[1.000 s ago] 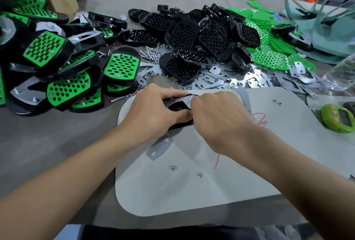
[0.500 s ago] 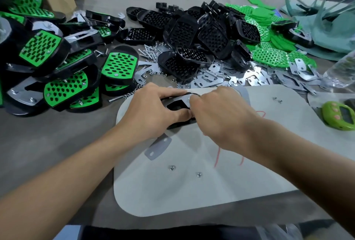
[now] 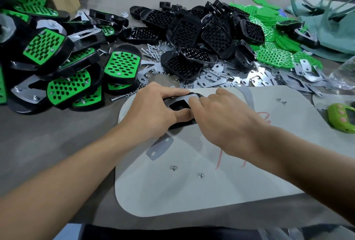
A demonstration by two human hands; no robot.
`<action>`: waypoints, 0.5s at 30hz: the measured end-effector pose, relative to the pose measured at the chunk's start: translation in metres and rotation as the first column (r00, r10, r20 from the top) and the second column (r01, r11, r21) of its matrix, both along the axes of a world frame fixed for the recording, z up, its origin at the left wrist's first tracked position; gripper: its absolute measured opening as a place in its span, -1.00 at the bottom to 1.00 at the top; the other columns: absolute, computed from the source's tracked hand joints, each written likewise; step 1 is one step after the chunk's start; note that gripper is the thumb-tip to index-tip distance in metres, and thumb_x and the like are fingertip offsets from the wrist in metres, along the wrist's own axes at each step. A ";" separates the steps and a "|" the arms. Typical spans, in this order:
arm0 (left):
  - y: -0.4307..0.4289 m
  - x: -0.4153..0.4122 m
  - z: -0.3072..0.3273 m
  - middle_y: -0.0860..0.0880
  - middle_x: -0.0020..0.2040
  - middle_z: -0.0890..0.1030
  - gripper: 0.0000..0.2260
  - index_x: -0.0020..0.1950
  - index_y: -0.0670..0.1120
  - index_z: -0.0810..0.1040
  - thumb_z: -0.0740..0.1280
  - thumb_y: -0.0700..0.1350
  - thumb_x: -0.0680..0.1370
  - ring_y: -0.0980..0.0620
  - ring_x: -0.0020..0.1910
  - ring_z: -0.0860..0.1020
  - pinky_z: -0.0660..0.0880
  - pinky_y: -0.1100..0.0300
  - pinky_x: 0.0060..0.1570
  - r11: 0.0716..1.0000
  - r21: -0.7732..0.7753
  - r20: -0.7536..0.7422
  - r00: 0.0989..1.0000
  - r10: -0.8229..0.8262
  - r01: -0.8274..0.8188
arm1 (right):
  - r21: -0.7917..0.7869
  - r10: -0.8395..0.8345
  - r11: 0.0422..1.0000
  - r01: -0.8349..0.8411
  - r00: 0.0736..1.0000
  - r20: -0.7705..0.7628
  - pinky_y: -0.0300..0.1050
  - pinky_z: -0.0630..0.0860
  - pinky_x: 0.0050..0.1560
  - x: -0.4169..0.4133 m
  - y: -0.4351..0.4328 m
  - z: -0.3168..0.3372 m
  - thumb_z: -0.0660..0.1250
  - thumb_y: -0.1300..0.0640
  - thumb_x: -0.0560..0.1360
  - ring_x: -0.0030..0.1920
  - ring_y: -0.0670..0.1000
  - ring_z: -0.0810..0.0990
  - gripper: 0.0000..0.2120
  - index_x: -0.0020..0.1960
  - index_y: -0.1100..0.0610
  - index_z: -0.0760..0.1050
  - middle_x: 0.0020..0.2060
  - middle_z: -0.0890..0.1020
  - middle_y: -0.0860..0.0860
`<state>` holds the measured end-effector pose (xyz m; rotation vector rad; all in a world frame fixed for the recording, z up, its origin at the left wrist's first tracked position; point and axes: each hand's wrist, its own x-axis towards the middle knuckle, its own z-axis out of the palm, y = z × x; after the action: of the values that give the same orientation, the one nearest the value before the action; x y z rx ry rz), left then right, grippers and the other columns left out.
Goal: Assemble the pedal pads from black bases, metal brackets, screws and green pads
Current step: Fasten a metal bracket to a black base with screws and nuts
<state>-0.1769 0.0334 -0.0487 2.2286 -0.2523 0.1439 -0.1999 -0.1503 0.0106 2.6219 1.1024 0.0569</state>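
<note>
Mid-build here. The black base (image 3: 180,107) sits at the far-left corner of the white mat (image 3: 211,197), with the metal bracket (image 3: 185,99) laid on top of it. The left hand (image 3: 151,112) is wrapped round the base's left end, fingers curled over the far edge and thumb on the near one, pinning it down. The right hand (image 3: 221,118) has its fingers bent down onto the bracket's right end. Whether they're pinching a screw or just pressing, I can't tell (the knuckles hide it).

What I'd worry about: the bracket looks like it's only resting there, so a sideways shove from the right hand could slide it off its holes. Then the screw goes in crooked or not at all.

Also the loose nuts (image 3: 173,168) near the middle of the mat, between the two forearms — one careless sweep and they're off the near edge.

Same goes for the spare plate (image 3: 159,148), on the mat just on the near side of the left hand — a dragged wrist could knock it away.
</note>
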 end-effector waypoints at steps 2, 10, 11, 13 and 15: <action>0.000 0.000 0.001 0.09 0.07 0.59 -0.52 0.18 0.38 0.64 0.59 0.30 0.28 0.27 0.08 0.53 0.33 0.57 -0.03 1.000 0.014 -0.018 1.000 0.008 -0.008 | -0.006 -0.008 1.000 0.009 0.999 0.034 -0.01 0.22 -0.14 0.002 -0.004 -0.006 -0.35 0.32 0.31 -0.21 0.15 0.52 -0.56 -0.01 0.08 0.18 -0.13 0.57 0.04; 0.000 0.000 -0.001 0.14 0.05 0.58 -0.52 0.18 0.34 0.66 0.62 0.26 0.27 0.35 0.06 0.50 0.35 0.56 -0.05 1.000 -0.017 -0.020 1.000 0.012 -0.013 | 0.141 0.006 0.990 0.006 0.997 -0.079 -0.04 0.07 -0.17 0.006 -0.011 0.002 0.21 0.22 0.52 -0.22 0.09 0.43 -0.76 -0.05 0.00 0.15 -0.28 0.34 -0.10; 0.000 0.000 -0.001 0.13 0.06 0.59 -0.52 0.18 0.34 0.66 0.62 0.26 0.28 0.34 0.07 0.50 0.35 0.56 -0.05 1.000 -0.013 -0.022 1.000 0.012 -0.012 | 0.120 0.009 0.993 0.000 0.997 -0.076 -0.04 0.08 -0.15 0.006 -0.010 0.002 0.21 0.22 0.52 -0.20 0.08 0.43 -0.77 -0.04 0.00 0.15 -0.26 0.36 -0.10; 0.000 0.000 -0.001 0.11 0.06 0.60 -0.51 0.19 0.33 0.66 0.61 0.27 0.27 0.38 0.05 0.49 0.33 0.57 -0.07 1.000 -0.013 -0.022 1.000 0.012 -0.013 | 0.092 0.015 0.996 -0.009 0.998 -0.063 -0.04 0.16 -0.11 0.007 -0.007 0.001 0.19 0.22 0.51 -0.16 0.09 0.47 -0.78 -0.03 0.01 0.15 -0.21 0.44 -0.07; -0.001 -0.001 0.000 0.13 0.04 0.61 -0.50 0.19 0.30 0.67 0.60 0.28 0.27 0.43 0.03 0.47 0.31 0.58 -0.09 1.000 -0.017 -0.009 1.000 0.007 -0.007 | 0.067 0.015 0.998 -0.012 0.999 -0.039 -0.03 0.17 -0.12 0.006 -0.005 0.001 0.16 0.25 0.48 -0.18 0.10 0.48 -0.79 -0.04 0.02 0.16 -0.21 0.47 -0.06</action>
<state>-0.1775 0.0326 -0.0488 2.2129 -0.2380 0.1395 -0.1940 -0.1551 0.0115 2.6856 1.1506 0.0452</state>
